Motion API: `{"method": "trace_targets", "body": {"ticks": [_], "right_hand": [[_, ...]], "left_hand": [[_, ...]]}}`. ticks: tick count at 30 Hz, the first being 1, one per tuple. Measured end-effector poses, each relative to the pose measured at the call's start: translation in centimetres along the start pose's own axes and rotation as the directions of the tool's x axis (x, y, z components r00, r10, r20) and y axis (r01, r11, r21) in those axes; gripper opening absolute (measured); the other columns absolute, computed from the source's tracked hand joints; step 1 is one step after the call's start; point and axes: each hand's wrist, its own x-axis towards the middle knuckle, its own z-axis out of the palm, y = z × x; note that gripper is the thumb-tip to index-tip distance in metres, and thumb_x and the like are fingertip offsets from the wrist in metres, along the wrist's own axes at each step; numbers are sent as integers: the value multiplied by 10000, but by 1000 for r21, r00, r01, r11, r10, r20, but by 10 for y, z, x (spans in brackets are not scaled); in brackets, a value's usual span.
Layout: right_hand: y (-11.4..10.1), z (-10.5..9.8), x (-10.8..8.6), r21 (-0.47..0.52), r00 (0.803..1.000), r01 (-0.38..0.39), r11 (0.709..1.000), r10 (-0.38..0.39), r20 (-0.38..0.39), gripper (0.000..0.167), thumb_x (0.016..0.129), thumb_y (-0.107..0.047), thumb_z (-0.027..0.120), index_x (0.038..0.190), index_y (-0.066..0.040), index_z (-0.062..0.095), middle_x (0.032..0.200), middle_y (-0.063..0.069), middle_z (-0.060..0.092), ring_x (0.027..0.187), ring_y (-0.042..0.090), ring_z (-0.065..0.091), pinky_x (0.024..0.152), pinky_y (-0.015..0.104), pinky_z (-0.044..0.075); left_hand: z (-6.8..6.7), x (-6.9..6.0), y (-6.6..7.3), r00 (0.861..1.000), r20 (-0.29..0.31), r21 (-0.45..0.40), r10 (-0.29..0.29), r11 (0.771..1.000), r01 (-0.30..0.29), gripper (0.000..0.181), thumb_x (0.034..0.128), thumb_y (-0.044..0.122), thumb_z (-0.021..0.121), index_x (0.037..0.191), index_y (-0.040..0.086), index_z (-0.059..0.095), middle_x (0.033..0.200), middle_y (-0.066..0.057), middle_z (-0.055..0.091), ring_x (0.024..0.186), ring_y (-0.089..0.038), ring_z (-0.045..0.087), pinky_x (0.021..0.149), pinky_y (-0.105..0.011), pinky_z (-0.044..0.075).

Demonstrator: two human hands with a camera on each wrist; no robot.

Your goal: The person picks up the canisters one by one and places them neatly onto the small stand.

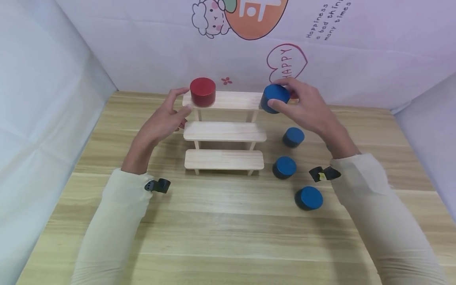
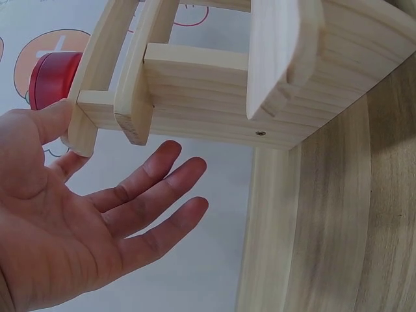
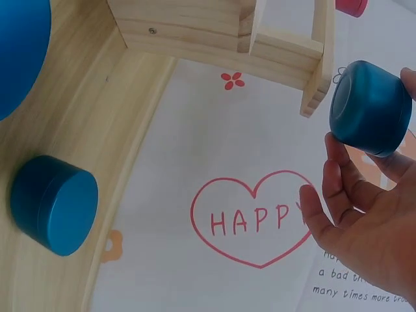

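Observation:
A three-step wooden display stand (image 1: 224,131) stands at the back of the table. On the left end of its top step sits a red round tin (image 1: 203,92). My left hand (image 1: 162,120) holds that end of the step between thumb and index finger, beside the tin; its other fingers (image 2: 159,188) are spread below. My right hand (image 1: 308,105) grips a blue round tin (image 1: 275,98) at the right end of the top step. In the right wrist view this blue tin (image 3: 370,108) is tilted, just past the step's end.
Three more blue tins stand on the table right of the stand: one at the back (image 1: 293,137), one in the middle (image 1: 284,167), one nearest me (image 1: 308,198). A printed white cloth (image 1: 149,51) hangs close behind the stand. Wooden table (image 1: 221,229) spreads in front.

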Motion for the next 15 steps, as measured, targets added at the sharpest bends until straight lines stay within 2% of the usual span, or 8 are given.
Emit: {"method": "trace_targets", "body": {"ticks": [4,11,15], "right_hand": [[-2,3,3,0,1000,2,1000,-2,7,653,955,-446,613,1476,-84,458,1410,192,508,1215,390,475,984,586,407],[-7,5,9,-6,1000,25,1000,-25,3,650,954,-460,612,1469,-90,468,1418,181,506,1221,379,475,990,567,412],[-10,7,15,-24,999,39,999,-39,4,639,953,-466,605,1455,-89,485,1411,184,512,1218,370,473,1000,550,403]], "left_hand": [[0,0,-1,1000,2,-6,9,1000,-9,620,1043,369,499,1582,308,199,1002,-218,520,930,-400,563,884,-486,458],[0,1,-2,1000,4,-10,14,1000,-14,626,1041,371,500,1584,306,196,1161,-201,517,916,-353,567,902,-511,456],[1,1,-3,1000,-3,-5,14,1000,-14,622,1040,368,500,1583,304,203,1081,-189,534,926,-369,568,873,-483,458]]}}
